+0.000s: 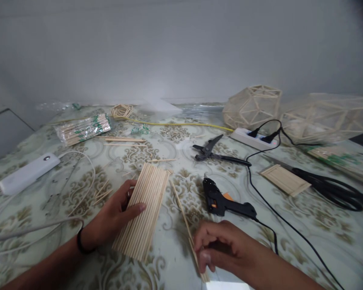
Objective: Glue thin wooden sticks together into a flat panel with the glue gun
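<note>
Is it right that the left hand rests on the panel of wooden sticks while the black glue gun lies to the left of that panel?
Not quite. In the head view the left hand rests on the panel of wooden sticks, but the black glue gun lies to the right of it.

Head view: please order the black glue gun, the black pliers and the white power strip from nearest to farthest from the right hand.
1. Black glue gun, just beyond the right hand.
2. Black pliers, farther up the table.
3. White power strip, far right, near the wall.

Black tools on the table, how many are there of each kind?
Glue gun: 1
Pliers: 1
Scissors: 1
Total: 3 black tools
</note>
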